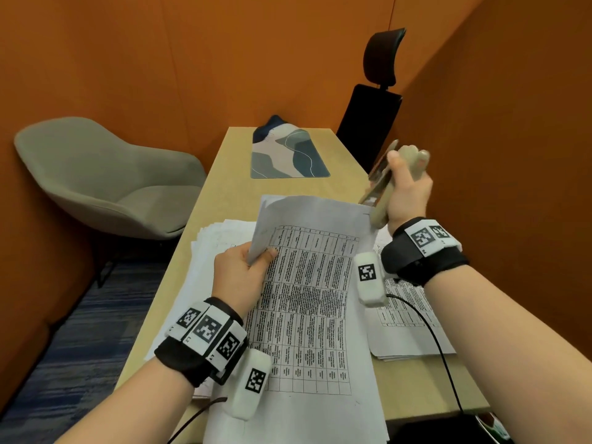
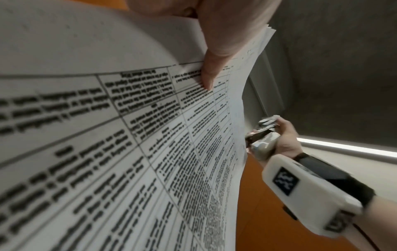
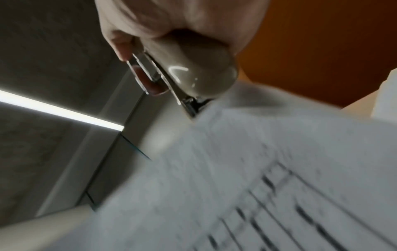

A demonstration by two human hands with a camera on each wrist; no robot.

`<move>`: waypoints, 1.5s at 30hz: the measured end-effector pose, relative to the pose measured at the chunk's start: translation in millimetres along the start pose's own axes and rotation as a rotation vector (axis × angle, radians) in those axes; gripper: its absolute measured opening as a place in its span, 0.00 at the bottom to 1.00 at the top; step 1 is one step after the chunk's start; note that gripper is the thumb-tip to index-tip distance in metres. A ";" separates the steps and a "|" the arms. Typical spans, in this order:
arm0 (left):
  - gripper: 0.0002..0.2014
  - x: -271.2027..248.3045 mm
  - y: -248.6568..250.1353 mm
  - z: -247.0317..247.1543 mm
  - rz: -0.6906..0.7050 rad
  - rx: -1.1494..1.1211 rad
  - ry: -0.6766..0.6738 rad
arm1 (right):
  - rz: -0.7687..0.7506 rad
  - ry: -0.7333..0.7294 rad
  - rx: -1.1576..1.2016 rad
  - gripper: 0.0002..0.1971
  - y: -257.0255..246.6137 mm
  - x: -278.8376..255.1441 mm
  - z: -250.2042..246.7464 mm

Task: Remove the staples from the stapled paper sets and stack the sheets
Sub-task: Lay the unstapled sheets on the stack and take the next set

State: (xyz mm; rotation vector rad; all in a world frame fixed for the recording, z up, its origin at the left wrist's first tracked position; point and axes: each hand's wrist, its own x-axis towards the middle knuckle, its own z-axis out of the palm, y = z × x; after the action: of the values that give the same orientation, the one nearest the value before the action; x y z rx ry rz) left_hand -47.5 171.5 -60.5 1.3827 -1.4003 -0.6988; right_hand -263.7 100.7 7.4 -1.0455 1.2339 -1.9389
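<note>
My left hand (image 1: pixel 256 256) grips a stapled set of printed table sheets (image 1: pixel 307 299) by its left edge and holds it tilted above the table, with the thumb (image 2: pixel 211 56) on top. My right hand (image 1: pixel 408 161) holds a beige stapler-style staple remover (image 1: pixel 381 193). The remover's metal nose touches the set's far right corner. The left wrist view shows the remover (image 2: pixel 262 135) at the edge of the sheets (image 2: pixel 128 135). In the blurred right wrist view the remover (image 3: pixel 193 73) meets the paper corner (image 3: pixel 214 118). No staple is visible.
A loose pile of sheets (image 1: pixel 217 241) lies on the wooden table (image 1: pixel 224 174) under the lifted set, and another pile (image 1: pixel 407 325) lies to the right. A patterned desk mat (image 1: pixel 288 152) lies farther back. A grey chair (image 1: pixel 105 187) stands left, a black office chair (image 1: pixel 368 123) behind.
</note>
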 end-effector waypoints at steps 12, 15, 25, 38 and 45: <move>0.08 32.2 2.7 -3.8 -0.121 -0.087 0.072 | 0.463 -0.632 -0.418 0.18 30.8 -46.7 -38.1; 0.01 46.5 10.8 -4.5 -0.126 -0.136 0.093 | 0.516 -0.654 -0.428 0.16 42.7 -56.6 -41.1; 0.19 68.0 18.0 78.2 -0.221 -0.118 -0.218 | 0.582 -0.232 -0.268 0.09 11.8 16.4 -88.6; 0.08 48.8 -11.3 180.8 -0.236 0.529 -0.618 | 0.696 -0.153 -1.072 0.31 77.6 50.0 -134.0; 0.28 43.9 1.2 192.2 -0.298 0.354 -0.666 | 0.684 -0.161 -1.072 0.30 81.9 57.2 -131.7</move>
State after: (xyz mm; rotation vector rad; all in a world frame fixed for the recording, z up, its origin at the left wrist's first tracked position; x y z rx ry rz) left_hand -216.5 83.6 -111.3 1.7477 -1.9199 -1.2305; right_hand -399.5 81.2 -84.7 -0.9874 2.2199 -0.5986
